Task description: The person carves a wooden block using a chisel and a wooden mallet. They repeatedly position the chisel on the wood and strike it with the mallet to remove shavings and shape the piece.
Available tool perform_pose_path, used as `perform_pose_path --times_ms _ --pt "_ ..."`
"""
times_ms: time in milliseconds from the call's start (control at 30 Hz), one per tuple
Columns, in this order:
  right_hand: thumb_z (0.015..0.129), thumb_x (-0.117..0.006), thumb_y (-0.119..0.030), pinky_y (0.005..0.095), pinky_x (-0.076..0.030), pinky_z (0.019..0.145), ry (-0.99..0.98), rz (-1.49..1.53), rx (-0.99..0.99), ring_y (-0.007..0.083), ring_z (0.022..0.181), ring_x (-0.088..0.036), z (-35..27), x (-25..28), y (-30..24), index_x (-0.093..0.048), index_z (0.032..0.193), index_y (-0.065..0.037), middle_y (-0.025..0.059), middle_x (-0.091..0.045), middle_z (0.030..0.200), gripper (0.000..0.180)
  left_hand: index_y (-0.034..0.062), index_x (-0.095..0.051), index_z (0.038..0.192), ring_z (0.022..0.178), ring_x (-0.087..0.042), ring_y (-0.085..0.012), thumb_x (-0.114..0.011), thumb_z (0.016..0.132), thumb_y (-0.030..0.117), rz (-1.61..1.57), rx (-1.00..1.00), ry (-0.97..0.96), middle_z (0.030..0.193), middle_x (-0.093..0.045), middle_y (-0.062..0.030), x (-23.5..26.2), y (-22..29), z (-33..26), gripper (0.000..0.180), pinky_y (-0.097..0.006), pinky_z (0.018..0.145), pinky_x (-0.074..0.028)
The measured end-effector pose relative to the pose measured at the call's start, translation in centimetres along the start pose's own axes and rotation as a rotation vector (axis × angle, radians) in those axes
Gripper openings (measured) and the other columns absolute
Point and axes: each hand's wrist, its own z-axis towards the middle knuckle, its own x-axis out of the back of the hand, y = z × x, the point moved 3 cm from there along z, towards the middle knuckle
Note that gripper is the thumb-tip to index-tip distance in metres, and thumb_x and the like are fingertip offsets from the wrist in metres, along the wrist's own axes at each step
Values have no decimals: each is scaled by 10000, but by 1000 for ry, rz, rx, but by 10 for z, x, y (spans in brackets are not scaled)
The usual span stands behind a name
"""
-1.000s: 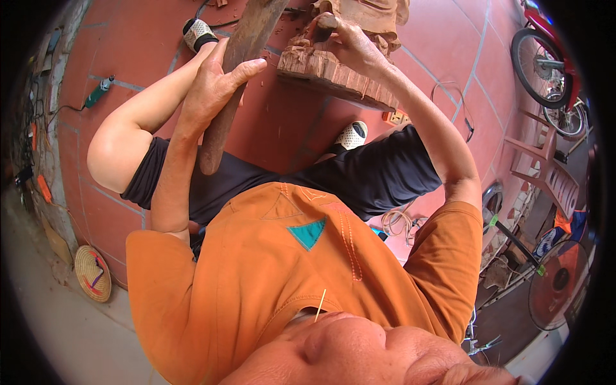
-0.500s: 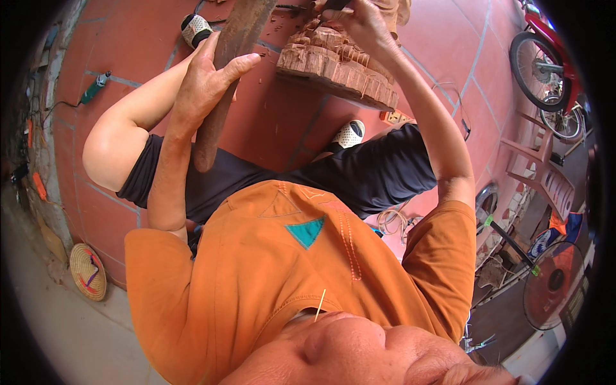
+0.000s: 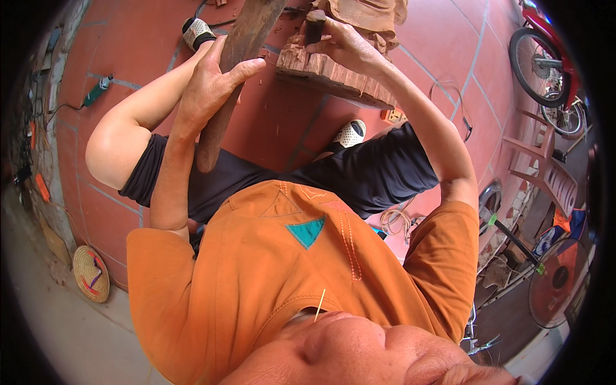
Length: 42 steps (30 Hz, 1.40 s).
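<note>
My left hand (image 3: 206, 90) is closed around a long, dark brown wooden mallet (image 3: 217, 133) like a flat club, its thumb laid outward along the side. The mallet slants up and right, and its far end leaves the top of the view. In my right hand (image 3: 350, 48) is a chisel (image 3: 314, 29), gripped by its dark handle with the butt end toward me; its blade cannot be seen. The hand and chisel are over a reddish-brown wood carving (image 3: 337, 74) with a rough, chipped base. Part of the carving is hidden behind my hand and arm.
The carving stands on red floor tiles (image 3: 282, 122) beyond my feet. To the left lie a green power tool (image 3: 98, 91) with a cord and a woven round hat (image 3: 91, 274). At right are a red motorbike (image 3: 545, 64), a pink plastic chair (image 3: 552, 167) and a fan (image 3: 558, 282).
My right hand has come slightly nearer and left, and the chisel handle has tilted to point more toward me. The mallet has shifted a little to the right with my left hand.
</note>
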Motion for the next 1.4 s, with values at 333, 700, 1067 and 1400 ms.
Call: perform_pose_path --times_ms 333,700,1067,1400 --pt "902 -718 -166 441 -517 862 2 -66 67 359 1054 -673 3 -4 4 -532 1303 -82 160 -718 1087 450 66 -578 1173 611 -571 -101 -746 860 435 19 -7 -2 771 -548 -16 0 0 -2 512 -252 519 -498" --pt "921 -678 -82 372 -532 872 -50 -246 21 242 994 -696 2 -9 -6 -567 1230 -62 96 -731 1021 329 43 -563 1158 548 -554 -61 -732 914 264 -229 -89 36 730 -567 5 6 23 -13 371 -214 491 -468" --pt "849 -730 -141 535 -497 721 14 -336 106 467 883 -632 -2 -14 -22 -520 1193 -15 258 -659 864 422 -20 -540 1267 845 -606 -341 -732 889 366 333 -437 27 835 -600 -151 -6 -8 -3 573 -422 850 -493" --pt "853 -710 -118 540 -501 711 29 -351 93 467 872 -638 2 -16 -21 -523 1178 -22 256 -655 822 387 21 -534 1164 585 -581 -103 -716 935 216 -164 -299 186 792 -620 -37 -6 47 -34 351 -262 528 -467"
